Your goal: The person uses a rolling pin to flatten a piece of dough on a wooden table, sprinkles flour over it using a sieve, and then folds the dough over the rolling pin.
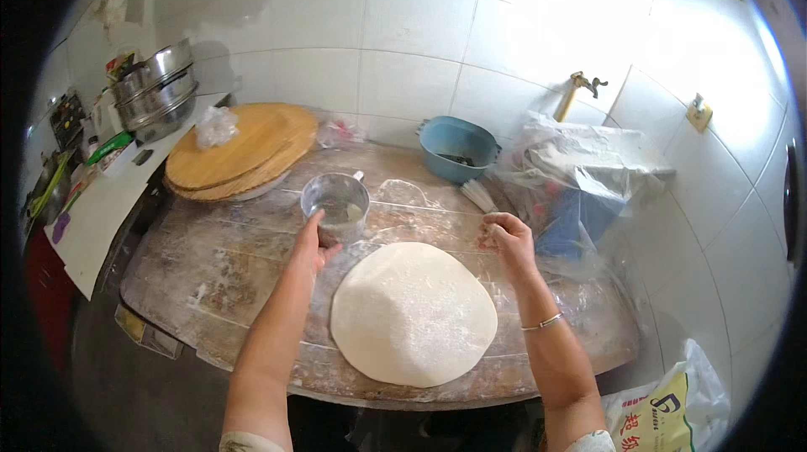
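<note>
A flat round sheet of white dough (412,313) lies on the floured wooden board (210,271). My left hand (311,242) rests just beyond the dough's far left edge, its fingers touching the near wall of a small metal bowl (334,198) that holds a little liquid. My right hand (507,240) hovers over the board at the dough's far right edge, fingers loosely curled, with flour on them and nothing in them. A thin bangle sits on that wrist.
Round wooden boards (239,152) are stacked at the back left with a crumpled plastic bag on top. A blue pot (458,148) stands at the back, plastic bags of goods (580,179) to the right, stacked metal steamers (155,95) far left, a printed sack (664,414) lower right.
</note>
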The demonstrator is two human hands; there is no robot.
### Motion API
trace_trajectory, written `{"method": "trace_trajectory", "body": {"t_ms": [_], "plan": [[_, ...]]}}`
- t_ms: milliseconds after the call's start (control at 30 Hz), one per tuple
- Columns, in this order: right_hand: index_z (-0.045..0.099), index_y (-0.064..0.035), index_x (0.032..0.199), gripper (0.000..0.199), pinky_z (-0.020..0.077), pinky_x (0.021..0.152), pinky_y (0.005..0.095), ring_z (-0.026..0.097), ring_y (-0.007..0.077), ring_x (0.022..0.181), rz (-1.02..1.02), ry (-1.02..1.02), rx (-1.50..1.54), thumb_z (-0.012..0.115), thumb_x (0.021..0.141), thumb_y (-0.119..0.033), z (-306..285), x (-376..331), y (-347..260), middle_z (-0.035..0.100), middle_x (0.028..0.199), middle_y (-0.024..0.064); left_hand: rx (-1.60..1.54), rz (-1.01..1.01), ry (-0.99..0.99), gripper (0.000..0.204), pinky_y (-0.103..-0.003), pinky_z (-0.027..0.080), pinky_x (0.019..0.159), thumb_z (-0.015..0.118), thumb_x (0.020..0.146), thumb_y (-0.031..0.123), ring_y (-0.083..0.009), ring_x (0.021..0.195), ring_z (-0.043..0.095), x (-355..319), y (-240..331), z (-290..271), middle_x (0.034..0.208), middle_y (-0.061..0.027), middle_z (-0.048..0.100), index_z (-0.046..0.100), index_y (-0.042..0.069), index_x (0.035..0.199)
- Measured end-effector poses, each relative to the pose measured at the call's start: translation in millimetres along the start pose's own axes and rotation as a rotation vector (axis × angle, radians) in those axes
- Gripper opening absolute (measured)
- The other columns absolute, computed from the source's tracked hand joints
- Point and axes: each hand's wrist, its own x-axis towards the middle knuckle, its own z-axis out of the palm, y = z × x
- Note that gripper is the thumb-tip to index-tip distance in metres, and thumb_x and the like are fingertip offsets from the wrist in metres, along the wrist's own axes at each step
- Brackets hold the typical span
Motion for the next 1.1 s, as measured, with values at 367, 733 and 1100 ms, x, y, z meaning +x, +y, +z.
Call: {"method": "trace_trajectory", "body": {"t_ms": [367,733,1100], "plan": [[0.065,0.0051,0.109,0.022,0.0544,0.072,0.029,0.066,0.0153,0.079,0.306,-0.4,-0.519,0.056,0.09,-0.002,-29,-22,27,0.069,0.096,0.0096,0.595,-0.076,-0.033,0.085,-0.051,0.054,0.082,0.048,0.084,0.073,-0.0407,0.116,0.054,37,23,43,0.139,-0.0176,0.047,0.036,0.016,0.146],[0.023,0.0042,0.15,0.088,0.0087,0.121,0.0445,0.014,0.036,0.148,-0.125,-0.31,-1.318,0.039,0.094,-0.063,45,-45,138,0.018,0.158,0.0232,0.666,0.024,-0.093,0.071,-0.048,0.059,0.072,0.046,0.095,0.057,-0.041,0.104,0.061,55,2,35,0.144,-0.019,0.043,0.035,0.007,0.146],[0.02,-0.0061,0.154,0.07,0.0113,0.12,0.047,0.018,0.0322,0.148,-0.52,-0.847,-1.176,0.036,0.099,-0.044,136,-159,113,0.019,0.16,0.0167,1.035,0.673,-0.145,0.047,-0.038,0.042,0.102,0.05,0.099,0.033,-0.0317,0.121,0.054,-14,-67,-43,0.129,-0.02,0.059,0.054,-0.002,0.129]]}}
